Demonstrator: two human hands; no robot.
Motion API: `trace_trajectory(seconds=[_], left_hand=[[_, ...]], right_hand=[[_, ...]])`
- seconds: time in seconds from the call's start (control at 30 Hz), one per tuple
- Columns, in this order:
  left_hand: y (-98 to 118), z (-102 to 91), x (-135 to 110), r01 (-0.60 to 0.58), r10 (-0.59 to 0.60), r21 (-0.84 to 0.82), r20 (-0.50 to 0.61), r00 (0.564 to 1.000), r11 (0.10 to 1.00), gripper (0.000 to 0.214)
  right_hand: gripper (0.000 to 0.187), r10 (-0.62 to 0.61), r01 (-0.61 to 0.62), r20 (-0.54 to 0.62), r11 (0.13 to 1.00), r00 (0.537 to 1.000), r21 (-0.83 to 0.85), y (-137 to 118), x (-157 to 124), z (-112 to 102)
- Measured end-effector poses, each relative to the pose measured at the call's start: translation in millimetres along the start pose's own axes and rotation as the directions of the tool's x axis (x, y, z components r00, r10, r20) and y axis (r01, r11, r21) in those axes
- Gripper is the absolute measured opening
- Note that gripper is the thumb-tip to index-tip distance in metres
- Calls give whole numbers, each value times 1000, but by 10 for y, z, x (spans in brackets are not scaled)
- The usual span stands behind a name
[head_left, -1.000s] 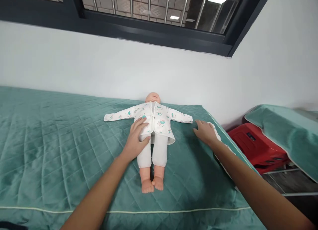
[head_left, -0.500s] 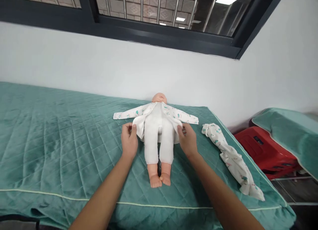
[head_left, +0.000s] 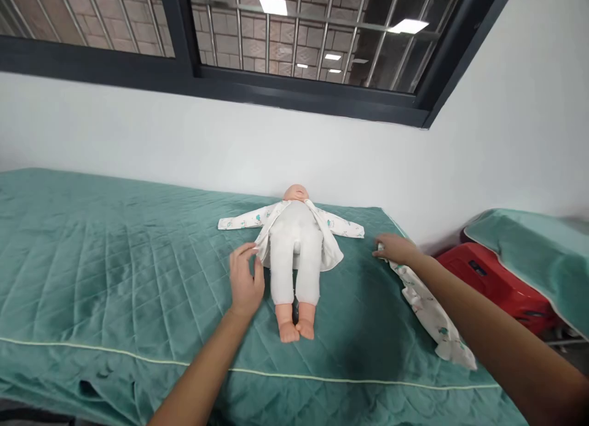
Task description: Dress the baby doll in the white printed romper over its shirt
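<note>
A baby doll (head_left: 295, 226) with a white cloth body lies on its back, feet towards me. Its printed white baby shirt (head_left: 332, 248) hangs unfastened, with both front flaps spread and the sleeves stretched out sideways. Beside the flap on the left is my left hand (head_left: 246, 278), its thumb and fingers apart and the fingertips at the cloth's edge. Over on the right, my right hand (head_left: 394, 249) grips the upper end of matching printed baby pants (head_left: 432, 312), which lie bunched lengthwise. My right forearm covers part of them.
A green quilted cover (head_left: 138, 278) spreads under everything, up to the white wall (head_left: 207, 137). Above is a dark-framed window (head_left: 294, 97) with metal bars. A red plastic stool or case (head_left: 497, 285) stands beyond the right edge, partly under green cloth (head_left: 534, 248).
My right hand has let go of the shirt flap and moved right onto the pants. My left hand has loosened from its flap. Both flaps now lie lower, and the view has tilted up.
</note>
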State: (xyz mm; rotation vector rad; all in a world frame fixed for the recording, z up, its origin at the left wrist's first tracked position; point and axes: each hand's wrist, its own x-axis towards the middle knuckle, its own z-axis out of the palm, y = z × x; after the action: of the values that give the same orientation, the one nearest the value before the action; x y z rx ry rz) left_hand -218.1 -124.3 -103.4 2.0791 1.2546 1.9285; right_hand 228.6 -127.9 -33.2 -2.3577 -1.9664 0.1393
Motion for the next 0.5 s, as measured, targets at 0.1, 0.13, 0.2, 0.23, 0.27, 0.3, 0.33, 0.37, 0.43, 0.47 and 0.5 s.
trace_trajectory(seconds=[0.1, 0.13, 0.2, 0.23, 0.27, 0.3, 0.33, 0.37, 0.43, 0.47, 0.5], left_hand=[[72, -110, -98, -46, 45, 6, 88, 995, 999, 17], [88, -143, -132, -54, 54, 3, 111, 992, 999, 17], [115, -198, -196, -58, 58, -6, 148, 987, 998, 19], [127, -219, -225, -55, 56, -13, 165, 985, 998, 20], [139, -236, -250, -51, 55, -23, 184, 981, 998, 21], [151, -248, -271, -48, 54, -33, 202, 978, 998, 21], [164, -256, -286, -45, 53, -42, 219, 974, 998, 22], [178, -260, -295, -42, 53, -50, 235, 971, 998, 23], [220, -258, -280, -29, 44, -62, 268, 962, 998, 25], [256, -252, -249, -20, 38, -64, 291, 956, 998, 26], [306, -244, -199, -12, 32, -66, 318, 948, 998, 28]], right_hand=[[32, -59, 66, 129, 997, 990, -46, 166, -2, -154], [33, -79, 88, 157, 995, 984, -53, 220, -26, -208], [31, -108, 123, 182, 990, 977, -74, 333, -106, -312], [29, -114, 132, 178, 987, 977, -91, 388, -158, -361], [25, -116, 135, 164, 985, 980, -109, 437, -215, -406], [21, -116, 134, 141, 983, 983, -126, 475, -275, -448], [18, -117, 132, 111, 981, 987, -140, 499, -334, -486], [17, -121, 132, 76, 980, 990, -150, 503, -391, -522], [21, -141, 141, 9, 978, 990, -155, 437, -499, -595], [25, -152, 147, -23, 978, 988, -147, 362, -554, -639], [30, -165, 157, -56, 980, 985, -126, 255, -615, -692]])
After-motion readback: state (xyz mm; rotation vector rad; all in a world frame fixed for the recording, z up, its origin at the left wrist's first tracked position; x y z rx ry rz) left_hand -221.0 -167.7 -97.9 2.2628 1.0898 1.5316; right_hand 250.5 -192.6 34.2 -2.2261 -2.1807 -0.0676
